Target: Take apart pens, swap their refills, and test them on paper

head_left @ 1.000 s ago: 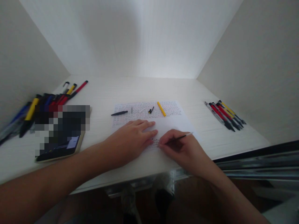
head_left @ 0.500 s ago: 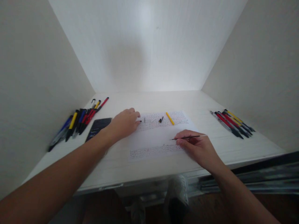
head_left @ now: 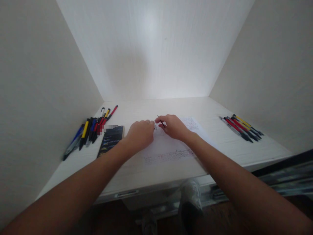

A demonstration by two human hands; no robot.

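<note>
My right hand (head_left: 174,127) is over the upper part of a written paper sheet (head_left: 166,145), closed on a thin dark pen refill (head_left: 161,122) that slants between its fingers. Just to its left, my left hand (head_left: 141,133) rests at the sheet's left edge with its fingers curled. A small dark bit shows at its fingertips, too small to name. In the narrow gap between both hands lies a small grey spring (head_left: 156,126). The yellow pen barrel and the small black pen parts seen before are hidden behind my right hand.
A phone (head_left: 111,140) with a dark screen lies left of the sheet, partly under my left forearm. Beyond it is a pile of assorted pens (head_left: 91,129) by the left wall. A row of assembled-looking pens (head_left: 242,128) lies at the right. The table's front edge (head_left: 156,187) is below.
My right hand has moved left and away from me with the refill, now more upright, close to my left hand. My left hand's fingers are more curled. The view has shifted slightly.
</note>
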